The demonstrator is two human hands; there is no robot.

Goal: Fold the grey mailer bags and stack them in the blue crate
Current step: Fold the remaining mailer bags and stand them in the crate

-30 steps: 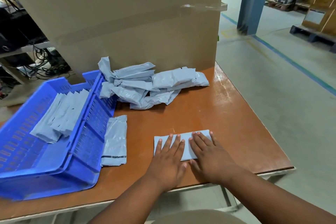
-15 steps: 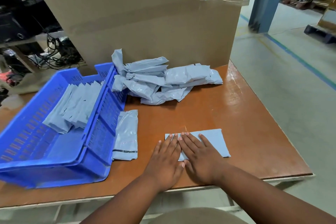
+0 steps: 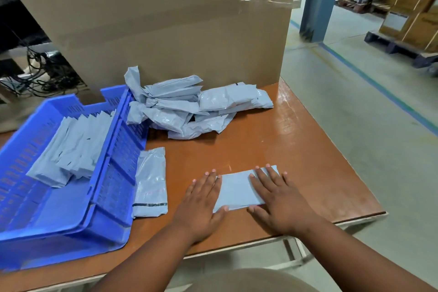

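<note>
I see both hands flat on a folded grey bag (image 3: 237, 191) near the front edge of the brown table (image 3: 308, 161). My left hand (image 3: 201, 201) lies on the bag's left end, fingers straight and close together, thumb on its near edge. My right hand (image 3: 277, 199) presses the right end with fingers spread, thumb on the table just in front of the bag. Neither hand curls round anything. To the left stands the blue crate (image 3: 113, 173), holding a row of folded bags (image 3: 73, 149) that overlap one another. One flat bag (image 3: 150, 182) lies on the table, touching the crate's right wall. A loose pile of unfolded bags (image 3: 192, 109) sits farther back, against a big cardboard box (image 3: 166, 19).
</note>
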